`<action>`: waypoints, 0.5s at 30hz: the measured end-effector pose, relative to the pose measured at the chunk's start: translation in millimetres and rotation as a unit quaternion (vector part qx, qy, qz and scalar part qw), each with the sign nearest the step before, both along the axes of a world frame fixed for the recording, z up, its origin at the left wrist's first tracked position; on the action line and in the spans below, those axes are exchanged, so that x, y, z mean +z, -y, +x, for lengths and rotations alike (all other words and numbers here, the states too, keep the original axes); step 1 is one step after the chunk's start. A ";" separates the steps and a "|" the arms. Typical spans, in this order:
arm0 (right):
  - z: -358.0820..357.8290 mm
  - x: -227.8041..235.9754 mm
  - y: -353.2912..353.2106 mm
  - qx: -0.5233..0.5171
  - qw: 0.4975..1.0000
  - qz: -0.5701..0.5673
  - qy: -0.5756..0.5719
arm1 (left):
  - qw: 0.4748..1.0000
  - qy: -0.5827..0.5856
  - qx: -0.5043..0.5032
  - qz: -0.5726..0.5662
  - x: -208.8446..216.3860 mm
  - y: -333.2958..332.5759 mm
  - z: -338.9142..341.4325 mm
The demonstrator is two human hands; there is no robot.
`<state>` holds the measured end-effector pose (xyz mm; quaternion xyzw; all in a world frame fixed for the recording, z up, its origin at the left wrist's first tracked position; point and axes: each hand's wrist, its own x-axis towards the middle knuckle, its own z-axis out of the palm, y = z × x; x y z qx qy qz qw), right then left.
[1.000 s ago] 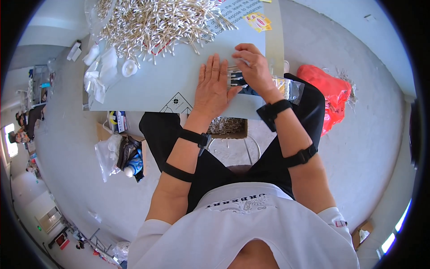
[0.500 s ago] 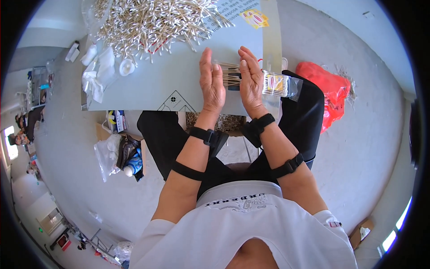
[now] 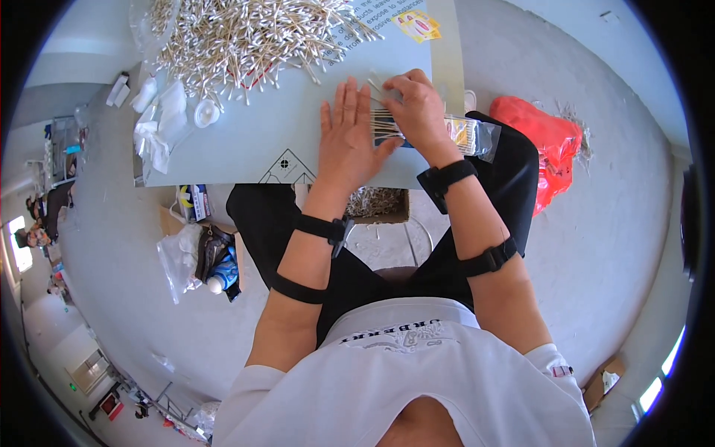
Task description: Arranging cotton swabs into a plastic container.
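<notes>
A small row of cotton swabs (image 3: 383,128) lies between my hands on the pale table board. My left hand (image 3: 348,141) rests flat at the row's left end, fingers spread and pointing away from me, thumb against the swabs. Above the row's right end, my right hand (image 3: 421,108) is bent into a pinch; a thin cotton swab (image 3: 375,88) sticks out leftward from its fingertips. To the right of the row, partly behind my right wrist, is a clear packet of swabs (image 3: 465,135) with a yellow label.
A big loose heap of cotton swabs (image 3: 238,41) covers the table's far left. Yellow labels (image 3: 417,25) lie at the far right. White crumpled plastic (image 3: 173,112) and a round white lid (image 3: 207,113) are at left. A box of swabs (image 3: 380,205) sits below the table edge; a red bag (image 3: 540,145) stands on the floor.
My hands, upright at both ends of the swab row before, have changed pose: the left has turned flat onto the table, the right has risen and curled into a pinch on a swab.
</notes>
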<state>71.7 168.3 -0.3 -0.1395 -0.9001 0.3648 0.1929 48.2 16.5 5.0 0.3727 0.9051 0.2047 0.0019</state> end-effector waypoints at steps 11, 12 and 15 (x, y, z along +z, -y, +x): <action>15.5 16.3 -26.2 0.114 0.987 -0.069 0.085 | 0.998 -0.027 -0.043 -0.041 -5.4 4.8 12.2; 22.2 20.2 -25.1 0.130 0.983 -0.055 0.120 | 0.998 -0.024 -0.046 -0.040 -5.1 4.4 11.8; 37.7 25.0 -17.3 0.137 0.985 -0.019 0.105 | 0.998 -0.010 -0.048 -0.024 -3.9 3.6 12.1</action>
